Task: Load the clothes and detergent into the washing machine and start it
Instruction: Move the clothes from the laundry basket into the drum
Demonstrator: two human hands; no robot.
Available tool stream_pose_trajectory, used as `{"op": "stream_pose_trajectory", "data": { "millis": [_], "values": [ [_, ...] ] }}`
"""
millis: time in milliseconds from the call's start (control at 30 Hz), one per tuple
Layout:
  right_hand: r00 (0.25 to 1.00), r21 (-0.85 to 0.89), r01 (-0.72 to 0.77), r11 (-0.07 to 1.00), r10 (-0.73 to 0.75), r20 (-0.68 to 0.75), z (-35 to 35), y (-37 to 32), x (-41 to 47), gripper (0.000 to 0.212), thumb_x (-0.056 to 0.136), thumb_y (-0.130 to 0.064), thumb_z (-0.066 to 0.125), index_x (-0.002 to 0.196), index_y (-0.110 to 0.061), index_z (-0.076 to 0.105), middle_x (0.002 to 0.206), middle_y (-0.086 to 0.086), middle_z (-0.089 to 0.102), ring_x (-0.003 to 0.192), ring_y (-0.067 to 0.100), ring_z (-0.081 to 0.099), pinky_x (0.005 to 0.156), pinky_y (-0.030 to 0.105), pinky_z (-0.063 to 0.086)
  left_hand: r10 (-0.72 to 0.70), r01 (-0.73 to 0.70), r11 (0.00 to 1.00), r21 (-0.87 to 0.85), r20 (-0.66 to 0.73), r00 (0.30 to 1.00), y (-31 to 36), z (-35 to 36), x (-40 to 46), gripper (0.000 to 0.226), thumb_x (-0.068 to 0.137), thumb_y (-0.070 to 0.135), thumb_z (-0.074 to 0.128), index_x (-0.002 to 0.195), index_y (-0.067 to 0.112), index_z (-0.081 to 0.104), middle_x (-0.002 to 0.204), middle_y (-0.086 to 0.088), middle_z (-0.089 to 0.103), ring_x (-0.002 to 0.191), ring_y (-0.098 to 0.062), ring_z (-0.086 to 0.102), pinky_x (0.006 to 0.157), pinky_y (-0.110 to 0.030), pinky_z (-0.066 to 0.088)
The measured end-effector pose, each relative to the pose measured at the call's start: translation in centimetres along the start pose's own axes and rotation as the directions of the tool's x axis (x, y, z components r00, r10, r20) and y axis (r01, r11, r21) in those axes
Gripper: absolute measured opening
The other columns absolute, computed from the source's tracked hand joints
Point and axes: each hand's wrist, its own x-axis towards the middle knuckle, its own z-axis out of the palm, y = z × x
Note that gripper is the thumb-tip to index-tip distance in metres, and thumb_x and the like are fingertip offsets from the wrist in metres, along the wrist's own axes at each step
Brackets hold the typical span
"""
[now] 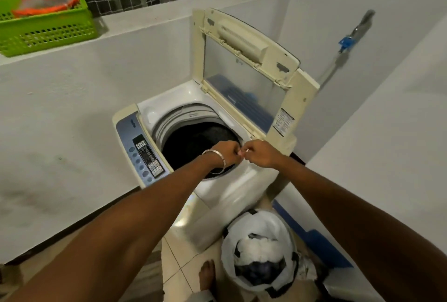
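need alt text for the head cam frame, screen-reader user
Both hands, left hand and right hand, pinch something tiny together over the dark drum of an open cream top-loading washing machine. A white plastic laundry bag sits on the floor; a green perforated basket rests on the ledge.

Soft, even indoor light falls on pale walls, with no hard shadows; the drum point(200, 147) of the washing machine point(217, 156) is nearly black, its contents lost in darkness; a glossy sheen sits on the machine's front panel and on the floor tiles point(179, 253) below. Motion blur smears the whole frame — the green basket point(46, 33) and the mop handle point(350, 40) are worst. Wide-angle distortion bows the wall edges and stretches the forearms toward the corners.
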Motion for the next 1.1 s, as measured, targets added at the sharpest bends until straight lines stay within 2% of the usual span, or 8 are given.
{"op": "stream_pose_trajectory", "data": {
  "millis": [100, 267, 433, 567, 667, 833, 967, 1100],
  "values": [
    [0.996, 0.068, -0.087, 0.994, 0.086, 0.017, 0.6, 3.4, -3.6, 0.027, 0.096, -0.033, 0.057, 0.11, -0.012, 0.068, 0.105, 0.005, 0.068, 0.092, 0.02, 0.063, 0.089, 0.036, 0.051, -0.001, 0.021, 0.987, -0.158, 0.125, 0.992, 2.7, 3.1, -0.6, 0.013, 0.087, 0.028, 0.061, 0.093, 0.016, 0.063, 0.089, -0.005, 0.07, 0.074, -0.017, 0.067, 0.065, -0.025, 0.055],
    [0.972, 0.211, -0.231, 0.95, 0.218, 0.084, 3.7, 10.2, -9.3, 0.014, 0.09, -0.026, 0.063, 0.077, -0.021, 0.068, 0.079, -0.005, 0.067, 0.079, 0.013, 0.064, 0.076, 0.028, 0.052, -0.01, 0.065, 0.98, -0.187, 0.279, 0.96, 5.3, 11.1, -1.4, 0.024, 0.086, 0.029, 0.062, 0.104, 0.014, 0.064, 0.094, -0.009, 0.07, 0.071, -0.014, 0.063, 0.042, -0.012, 0.041],
    [0.903, 0.222, -0.419, 0.881, 0.378, 0.202, 10.3, 16.9, -12.3, 0.021, 0.093, -0.019, 0.054, 0.098, -0.005, 0.069, 0.103, 0.015, 0.07, 0.095, 0.028, 0.067, 0.079, 0.028, 0.05, -0.037, 0.124, 0.976, -0.179, 0.424, 0.905, 4.3, 19.9, -2.5, 0.022, 0.084, 0.029, 0.063, 0.098, 0.012, 0.067, 0.103, -0.012, 0.069, 0.093, -0.026, 0.065, 0.086, -0.032, 0.055],
    [0.841, 0.2, -0.521, 0.83, 0.459, 0.288, 15.7, 20.7, -14.0, 0.03, 0.098, -0.022, 0.049, 0.119, -0.007, 0.063, 0.124, 0.011, 0.063, 0.115, 0.026, 0.058, 0.095, 0.029, 0.042, -0.151, 0.212, 0.974, -0.08, 0.47, 0.87, 0.9, 25.8, -2.6, 0.024, 0.088, 0.032, 0.063, 0.105, 0.015, 0.067, 0.118, -0.007, 0.066, 0.107, -0.02, 0.062, 0.078, -0.015, 0.046],
    [0.818, 0.281, -0.562, 0.778, 0.474, 0.326, 19.6, 23.3, -14.5, 0.043, 0.1, -0.026, 0.049, 0.138, -0.005, 0.048, 0.143, 0.012, 0.049, 0.133, 0.026, 0.045, 0.106, 0.026, 0.031, -0.21, 0.239, 0.971, -0.005, 0.461, 0.862, -1.2, 28.8, -1.6, 0.034, 0.089, 0.033, 0.062, 0.116, 0.014, 0.063, 0.127, -0.004, 0.061, 0.121, -0.021, 0.054, 0.096, -0.021, 0.041],
    [0.788, 0.458, -0.615, 0.642, 0.531, 0.312, 25.1, 27.0, -13.5, 0.098, 0.075, -0.08, 0.042, 0.131, 0.0, 0.051, 0.133, 0.016, 0.055, 0.124, 0.028, 0.051, 0.105, 0.033, 0.035, -0.251, 0.286, 0.958, -0.021, 0.421, 0.871, -3.9, 32.9, 1.0, 0.035, 0.089, 0.028, 0.063, 0.118, 0.01, 0.059, 0.12, -0.01, 0.065, 0.116, -0.023, 0.058, 0.093, -0.022, 0.041],
    [0.701, 0.484, -0.699, 0.527, 0.639, 0.316, 28.3, 29.7, -11.5, 0.044, 0.095, -0.028, 0.054, 0.135, -0.011, 0.049, 0.129, 0.013, 0.059, 0.118, 0.029, 0.056, 0.097, 0.035, 0.044, -0.301, 0.361, 0.927, -0.102, 0.374, 0.877, -5.6, 36.7, 3.8, 0.032, 0.088, 0.024, 0.065, 0.115, 0.008, 0.061, 0.115, -0.012, 0.066, 0.111, -0.024, 0.059, 0.091, -0.023, 0.043],
    [0.65, 0.596, -0.699, 0.396, 0.7, 0.297, 33.2, 32.6, -8.4, 0.043, 0.094, -0.022, 0.053, 0.136, -0.014, 0.046, 0.128, 0.012, 0.058, 0.117, 0.029, 0.057, 0.097, 0.036, 0.046, -0.343, 0.423, 0.893, -0.156, 0.371, 0.863, -8.3, 42.1, 6.7, 0.035, 0.088, 0.022, 0.065, 0.118, 0.007, 0.059, 0.117, -0.013, 0.065, 0.112, -0.026, 0.06, 0.091, -0.026, 0.044]
  ]
}}
